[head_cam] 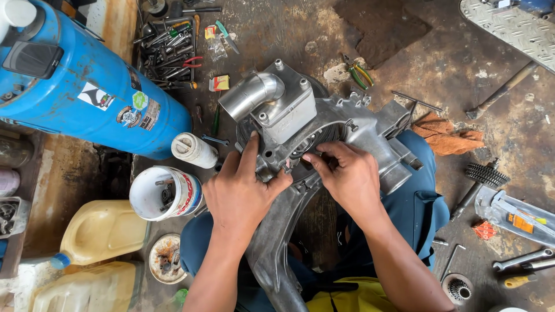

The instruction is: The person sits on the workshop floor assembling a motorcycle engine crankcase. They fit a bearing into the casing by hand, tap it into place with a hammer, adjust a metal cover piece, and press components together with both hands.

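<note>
Both hands, left hand (240, 190) and right hand (347, 173), press engine casing (347, 130)

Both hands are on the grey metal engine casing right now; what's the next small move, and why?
Probably steady the grey metal engine casing with the left hand while the right hand seats whatever its fingertips pinch at the round opening. The left palm already lies flat on the casing, and the right fingertips meet at the opening's edge; the pinched part is too small to identify.
</note>
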